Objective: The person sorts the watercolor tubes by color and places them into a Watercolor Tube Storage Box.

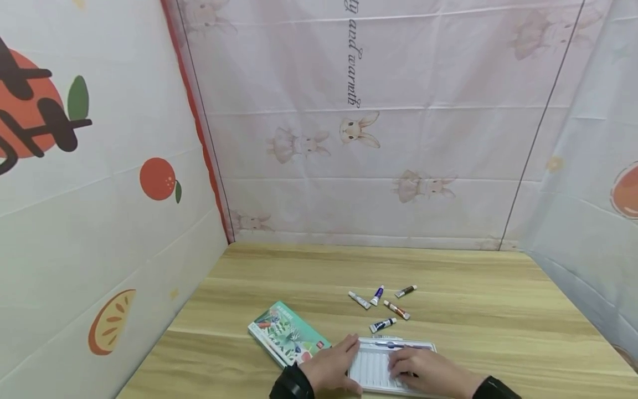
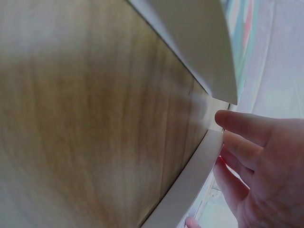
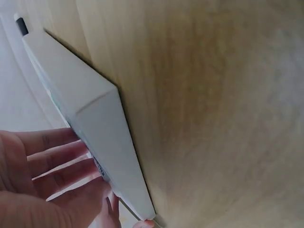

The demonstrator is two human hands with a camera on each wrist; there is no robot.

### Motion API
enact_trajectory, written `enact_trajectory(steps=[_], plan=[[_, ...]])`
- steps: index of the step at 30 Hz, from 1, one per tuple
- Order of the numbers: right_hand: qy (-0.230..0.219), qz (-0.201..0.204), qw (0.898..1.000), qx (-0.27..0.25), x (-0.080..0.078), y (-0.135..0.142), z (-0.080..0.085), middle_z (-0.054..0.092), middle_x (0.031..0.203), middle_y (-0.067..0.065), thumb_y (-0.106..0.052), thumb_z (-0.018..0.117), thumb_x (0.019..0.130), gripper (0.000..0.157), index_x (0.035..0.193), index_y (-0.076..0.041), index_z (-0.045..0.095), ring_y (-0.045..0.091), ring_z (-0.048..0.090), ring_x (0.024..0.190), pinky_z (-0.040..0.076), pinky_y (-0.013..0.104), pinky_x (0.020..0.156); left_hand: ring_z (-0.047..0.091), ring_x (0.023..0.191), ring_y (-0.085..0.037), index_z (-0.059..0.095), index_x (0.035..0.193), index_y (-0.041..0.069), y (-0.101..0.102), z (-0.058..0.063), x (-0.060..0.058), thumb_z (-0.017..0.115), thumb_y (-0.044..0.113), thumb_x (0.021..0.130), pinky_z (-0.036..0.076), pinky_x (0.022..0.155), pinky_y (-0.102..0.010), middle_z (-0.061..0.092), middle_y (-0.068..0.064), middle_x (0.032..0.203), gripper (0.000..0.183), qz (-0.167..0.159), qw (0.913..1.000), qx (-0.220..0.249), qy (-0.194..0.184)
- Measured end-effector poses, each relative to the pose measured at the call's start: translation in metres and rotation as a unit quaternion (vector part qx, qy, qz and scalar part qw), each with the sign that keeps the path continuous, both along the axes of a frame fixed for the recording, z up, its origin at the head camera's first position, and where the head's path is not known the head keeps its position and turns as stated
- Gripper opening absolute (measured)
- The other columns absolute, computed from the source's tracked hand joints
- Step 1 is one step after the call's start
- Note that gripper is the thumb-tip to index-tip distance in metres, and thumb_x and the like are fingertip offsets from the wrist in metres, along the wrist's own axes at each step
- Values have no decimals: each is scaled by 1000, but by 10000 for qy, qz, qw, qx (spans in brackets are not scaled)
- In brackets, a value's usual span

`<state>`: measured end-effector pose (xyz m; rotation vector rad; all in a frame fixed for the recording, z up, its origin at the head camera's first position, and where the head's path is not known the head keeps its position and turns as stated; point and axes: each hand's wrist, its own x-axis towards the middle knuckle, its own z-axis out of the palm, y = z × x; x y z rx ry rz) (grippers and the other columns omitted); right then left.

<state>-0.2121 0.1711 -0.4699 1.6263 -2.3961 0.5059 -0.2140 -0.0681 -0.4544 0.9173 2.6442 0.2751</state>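
Note:
A white ridged tray (image 1: 370, 370) lies near the front of the table, with a slim paintbrush (image 1: 387, 344) along its far side. My left hand (image 1: 333, 367) rests at the tray's left edge, its fingers extended; in the left wrist view they reach along the white side wall (image 2: 190, 183). My right hand (image 1: 423, 372) reaches into the tray with bent fingers. In the right wrist view, a dark-lettered surface (image 3: 99, 167) shows by its fingertips, over the tray's wall (image 3: 111, 135). I cannot tell whether the right fingers pinch anything.
A teal illustrated box (image 1: 291, 331) lies left of the tray, close to my left hand. Beyond the tray, several small paint tubes are scattered, among them a dark blue one (image 1: 382, 325) and a reddish-brown one (image 1: 397, 310). Printed cloth walls (image 1: 319, 208) enclose the wooden table (image 1: 478, 310).

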Motion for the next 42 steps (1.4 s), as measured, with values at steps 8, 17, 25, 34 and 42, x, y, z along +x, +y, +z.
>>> enact_trajectory(steps=[8,17,25,34,42], plan=[[-191,-138,9995,205,-9,-7,7,53,87,-10,-15,62,73,9,80,-19,64,1,48,81,41,16,66,17,119,-13,26,129,11,0,1,-5,49,60,60,28,90,-29,16,-1,134,88,50,10000,1,51],[-490,-1776,9826,-240,-59,-7,19,57,77,0,-4,62,69,11,79,-8,62,10,53,68,44,23,57,17,119,-14,27,128,10,-2,-3,-2,48,61,59,30,89,-28,16,-2,134,88,-58,9997,-124,182],[-559,-3297,9415,423,-107,-14,7,53,70,1,-7,63,67,12,78,-5,59,16,51,61,41,29,53,14,119,-11,24,130,10,-2,-5,-4,44,58,68,28,89,-25,14,0,134,81,-318,9993,-158,69],[-267,-3117,9470,732,-113,-10,-4,49,59,-7,-7,63,69,11,63,-12,56,8,45,53,38,26,47,14,119,-9,23,130,12,2,-6,-5,44,59,67,29,89,-25,13,1,134,82,-194,9997,-165,-66],[-206,-2871,9562,540,-102,-10,10,53,63,-4,-7,64,68,4,68,-9,61,9,50,56,42,25,50,16,119,-10,26,129,12,0,-5,-3,47,61,62,29,89,-26,15,1,134,85,-9,9998,-172,-24]])
